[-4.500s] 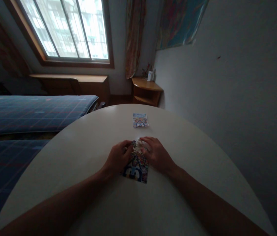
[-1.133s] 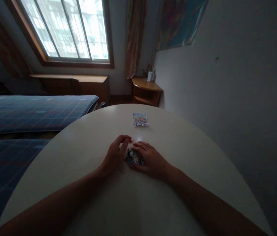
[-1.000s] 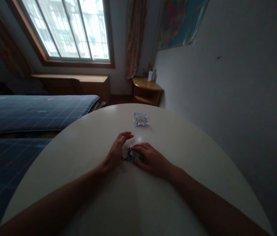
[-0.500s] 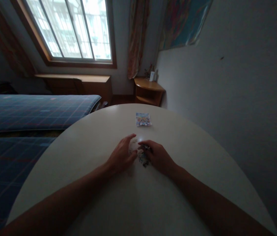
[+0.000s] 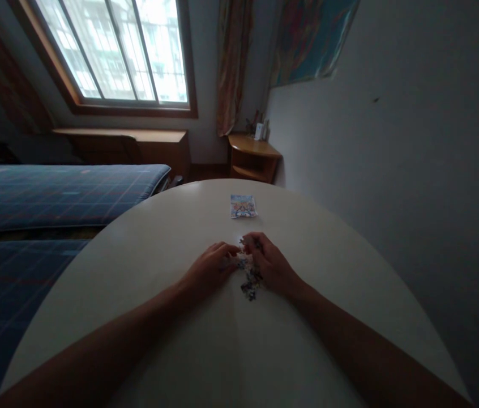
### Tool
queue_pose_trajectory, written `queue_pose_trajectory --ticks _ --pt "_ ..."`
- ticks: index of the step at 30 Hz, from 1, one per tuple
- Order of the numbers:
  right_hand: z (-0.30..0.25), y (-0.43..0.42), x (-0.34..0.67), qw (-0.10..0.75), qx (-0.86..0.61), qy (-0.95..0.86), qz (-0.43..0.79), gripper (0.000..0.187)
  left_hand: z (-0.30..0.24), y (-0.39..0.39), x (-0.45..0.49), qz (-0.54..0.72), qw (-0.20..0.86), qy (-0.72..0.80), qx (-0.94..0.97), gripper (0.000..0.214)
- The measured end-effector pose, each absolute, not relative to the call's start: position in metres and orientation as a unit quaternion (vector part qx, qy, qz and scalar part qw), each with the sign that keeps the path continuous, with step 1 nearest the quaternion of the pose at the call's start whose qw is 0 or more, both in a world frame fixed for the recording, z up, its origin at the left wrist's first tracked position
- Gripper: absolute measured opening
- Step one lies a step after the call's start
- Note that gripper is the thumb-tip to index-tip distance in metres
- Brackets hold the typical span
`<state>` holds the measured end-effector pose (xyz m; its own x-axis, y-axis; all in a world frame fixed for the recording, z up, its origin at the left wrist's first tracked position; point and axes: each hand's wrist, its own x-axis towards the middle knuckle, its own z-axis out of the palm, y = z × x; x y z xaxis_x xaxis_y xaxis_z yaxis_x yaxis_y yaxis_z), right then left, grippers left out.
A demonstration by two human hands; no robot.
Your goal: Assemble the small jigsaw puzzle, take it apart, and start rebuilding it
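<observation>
A small heap of jigsaw puzzle pieces point(image 5: 249, 283) lies on the white round table point(image 5: 171, 226), between my two hands. My right hand point(image 5: 271, 263) bends over the far right side of the heap, its fingers closed on a few puzzle pieces that show at the fingertips. My left hand point(image 5: 212, 266) reaches in from the left with fingers curled and drawn together at the heap's edge. What they pinch, if anything, is hidden. Beyond the hands lies a small square printed picture sheet point(image 5: 243, 206) with colourful figures.
A plaid mattress point(image 5: 52, 192) stands left of the table. Past the far edge are a corner shelf point(image 5: 254, 146) with small items, a low wooden desk point(image 5: 158, 136) and a barred window point(image 5: 116, 51). A wall point(image 5: 371, 170) runs along the right.
My left hand's fingers have gone from spread to curled together. My right hand has shifted slightly away from me, and more of the heap shows. The view has turned slightly right.
</observation>
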<state>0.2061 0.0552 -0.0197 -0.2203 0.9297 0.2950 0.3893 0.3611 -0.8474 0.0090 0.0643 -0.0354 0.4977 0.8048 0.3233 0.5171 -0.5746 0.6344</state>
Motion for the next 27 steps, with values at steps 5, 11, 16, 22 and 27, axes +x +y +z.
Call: queue_pose_trajectory --ticks 5,11,16,22,27 --pt "-0.022 0.053 0.208 0.356 -0.438 -0.802 0.195 0.039 -0.033 0.067 0.008 0.374 0.308 0.402 0.777 0.022" --pt "-0.022 0.050 0.207 0.275 -0.399 -0.862 0.150 0.039 -0.028 0.070 0.007 0.410 0.378 0.432 0.709 0.019" --pt "-0.023 0.052 0.207 0.295 -0.407 -0.848 0.165 0.012 -0.023 0.056 0.000 0.322 0.233 0.484 0.780 0.032" --pt "-0.024 0.054 0.208 0.346 -0.418 -0.809 0.226 0.018 -0.026 0.049 0.001 0.267 0.222 0.458 0.819 0.036" --pt "-0.027 0.061 0.210 0.408 -0.465 -0.725 0.302 0.025 -0.029 0.060 0.005 0.322 0.287 0.456 0.778 0.027"
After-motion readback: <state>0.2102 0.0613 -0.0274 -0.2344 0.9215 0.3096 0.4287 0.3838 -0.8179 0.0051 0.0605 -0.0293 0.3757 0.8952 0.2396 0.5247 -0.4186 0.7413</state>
